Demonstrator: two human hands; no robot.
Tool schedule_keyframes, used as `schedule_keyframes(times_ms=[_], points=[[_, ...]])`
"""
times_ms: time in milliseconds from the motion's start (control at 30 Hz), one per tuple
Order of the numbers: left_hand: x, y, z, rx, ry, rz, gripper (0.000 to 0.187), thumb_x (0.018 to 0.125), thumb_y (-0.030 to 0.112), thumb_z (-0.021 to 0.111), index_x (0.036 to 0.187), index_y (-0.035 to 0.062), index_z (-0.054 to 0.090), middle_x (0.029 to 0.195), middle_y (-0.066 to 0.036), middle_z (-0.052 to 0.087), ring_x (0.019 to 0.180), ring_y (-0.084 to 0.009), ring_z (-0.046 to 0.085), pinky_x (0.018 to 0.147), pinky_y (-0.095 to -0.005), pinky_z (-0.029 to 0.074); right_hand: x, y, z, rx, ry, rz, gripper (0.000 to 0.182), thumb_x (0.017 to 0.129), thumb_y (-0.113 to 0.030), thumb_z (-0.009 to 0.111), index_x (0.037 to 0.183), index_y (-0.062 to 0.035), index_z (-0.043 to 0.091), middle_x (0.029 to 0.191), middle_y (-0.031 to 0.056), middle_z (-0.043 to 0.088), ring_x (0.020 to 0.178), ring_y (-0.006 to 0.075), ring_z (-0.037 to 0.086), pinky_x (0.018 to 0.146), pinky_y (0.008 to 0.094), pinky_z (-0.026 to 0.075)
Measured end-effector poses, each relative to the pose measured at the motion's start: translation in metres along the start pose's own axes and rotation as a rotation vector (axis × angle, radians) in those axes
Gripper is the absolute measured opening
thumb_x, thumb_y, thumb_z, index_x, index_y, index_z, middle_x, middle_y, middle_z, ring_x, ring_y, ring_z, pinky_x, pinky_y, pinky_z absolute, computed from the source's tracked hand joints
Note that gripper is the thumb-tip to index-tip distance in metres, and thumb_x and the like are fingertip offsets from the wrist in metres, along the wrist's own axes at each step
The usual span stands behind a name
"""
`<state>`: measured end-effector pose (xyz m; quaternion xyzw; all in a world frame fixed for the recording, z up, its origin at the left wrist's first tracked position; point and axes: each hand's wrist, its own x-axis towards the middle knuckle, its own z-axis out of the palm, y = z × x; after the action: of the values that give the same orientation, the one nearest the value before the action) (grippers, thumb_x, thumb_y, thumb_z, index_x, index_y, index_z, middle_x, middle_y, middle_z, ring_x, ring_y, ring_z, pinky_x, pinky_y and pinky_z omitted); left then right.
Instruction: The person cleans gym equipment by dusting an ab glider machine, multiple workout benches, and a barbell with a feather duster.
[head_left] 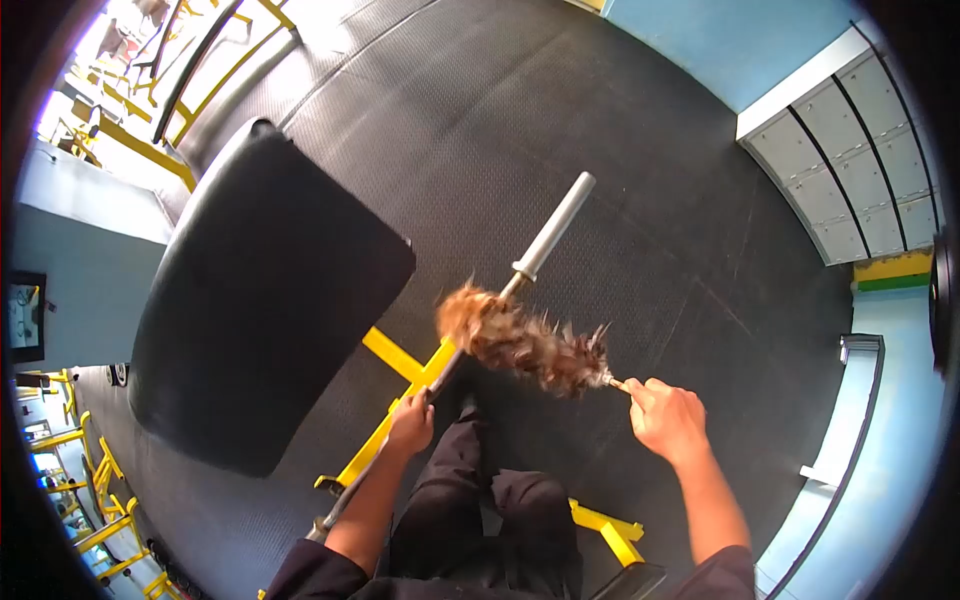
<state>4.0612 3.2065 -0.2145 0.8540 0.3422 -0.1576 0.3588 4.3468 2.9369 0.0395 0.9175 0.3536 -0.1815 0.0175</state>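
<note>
My right hand [668, 420] is closed around the thin handle of a brown feather duster [540, 350]. The duster's feathers stretch left across a metal barbell [553, 228] and hide part of its bar; the feathers look blurred. My left hand [411, 424] is wrapped round the bar of this barbell, below the feathers. Under the bar runs a yellow metal frame [385, 430]. Left of it sits a large black padded bench [270, 300], apart from both hands.
Black rubber matting [640, 150] covers the floor. Grey lockers [840, 160] stand by the blue wall at the upper right. Yellow gym machines [110, 490] line the left side. Another yellow frame piece [610, 530] lies close to my legs [450, 490].
</note>
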Motion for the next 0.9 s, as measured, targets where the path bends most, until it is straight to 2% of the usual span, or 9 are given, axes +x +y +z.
schedule_keyframes(times_ms=[233,400,467,500,567,600,700,767,900], points=[[0.073,0.061,-0.007,-0.246,-0.021,0.150,0.060,0.100,0.031,0.048,0.147,-0.0027,0.033,0.133,-0.032,0.051,0.125,-0.0452,0.049,0.107,-0.0461,0.038,0.079,0.070,0.007,-0.041,0.009,-0.031,0.018,0.091,-0.023,0.056,0.107,-0.0220,0.062,0.079,0.0058,0.062,0.071,0.0348,0.067,0.058,0.0497,0.054],[0.111,0.118,-0.018,-0.324,-0.112,-0.046,0.059,0.102,0.030,0.044,0.148,-0.0044,0.030,0.135,-0.032,0.050,0.127,-0.0435,0.047,0.107,-0.0431,0.038,0.067,0.134,0.070,0.303,-0.065,-0.016,0.015,0.080,-0.022,0.063,0.091,-0.0168,0.072,0.077,0.0060,0.067,0.072,0.0323,0.067,0.063,0.0447,0.055],[0.115,0.131,-0.032,-0.380,-0.294,-0.123,0.058,0.101,0.026,0.043,0.147,-0.0060,0.030,0.138,-0.033,0.046,0.130,-0.0438,0.045,0.107,-0.0427,0.037,0.043,0.163,0.089,0.399,-0.084,-0.020,0.015,0.078,-0.022,0.064,0.088,-0.0166,0.073,0.077,0.0069,0.068,0.072,0.0319,0.067,0.063,0.0445,0.055],[0.118,0.132,-0.020,-0.373,-0.286,-0.135,0.058,0.101,0.026,0.043,0.147,-0.0060,0.030,0.138,-0.033,0.046,0.130,-0.0438,0.045,0.107,-0.0427,0.037,0.037,0.176,0.088,0.394,-0.161,0.017,0.015,0.077,-0.022,0.065,0.088,-0.0165,0.073,0.078,0.0073,0.069,0.072,0.0317,0.067,0.062,0.0446,0.054],[0.115,0.132,0.014,-0.931,0.070,-0.119,0.053,0.101,0.022,0.044,0.144,-0.0069,0.035,0.142,-0.025,0.046,0.131,-0.0345,0.045,0.108,-0.0374,0.036,0.041,0.201,0.080,0.418,-0.096,-0.001,0.012,0.079,-0.020,0.064,0.088,-0.0155,0.071,0.077,0.0077,0.067,0.071,0.0326,0.066,0.061,0.0430,0.054],[0.113,0.142,0.017,-0.924,0.074,-0.123,0.053,0.101,0.022,0.044,0.144,-0.0069,0.035,0.142,-0.025,0.046,0.131,-0.0345,0.045,0.108,-0.0374,0.036,0.050,0.208,0.066,0.368,-0.060,0.045,0.012,0.081,-0.019,0.063,0.090,-0.0149,0.069,0.077,0.0079,0.066,0.071,0.0333,0.066,0.061,0.0426,0.053],[0.108,0.167,0.018,-0.362,0.012,-0.177,0.069,0.099,0.030,0.047,0.150,-0.0087,0.021,0.156,-0.034,0.018,0.149,-0.0400,0.016,0.120,-0.0384,0.016,0.099,0.245,0.073,0.393,0.151,0.067,0.014,0.085,-0.015,0.061,0.097,-0.0169,0.068,0.078,0.0089,0.063,0.068,0.0349,0.064,0.059,0.0436,0.052],[0.104,0.197,0.022,-0.382,-0.079,-0.247,0.075,0.099,0.038,0.050,0.151,-0.0068,0.020,0.158,-0.033,0.008,0.149,-0.0414,0.010,0.121,-0.0416,0.015,0.143,0.249,0.064,0.421,0.229,0.035,0.016,0.086,-0.014,0.061,0.099,-0.0183,0.069,0.076,0.0081,0.063,0.067,0.0333,0.064,0.059,0.0427,0.052],[0.101,0.219,0.044,-0.115,-0.165,-0.248,0.084,0.096,0.045,0.055,0.154,-0.0019,0.016,0.158,-0.033,0.008,0.147,-0.0479,0.009,0.119,-0.0522,0.016,0.189,0.240,0.042,0.335,-0.043,-0.177,0.019,0.088,-0.016,0.060,0.105,-0.0207,0.067,0.076,0.0069,0.061,0.068,0.0316,0.065,0.059,0.0443,0.053]])
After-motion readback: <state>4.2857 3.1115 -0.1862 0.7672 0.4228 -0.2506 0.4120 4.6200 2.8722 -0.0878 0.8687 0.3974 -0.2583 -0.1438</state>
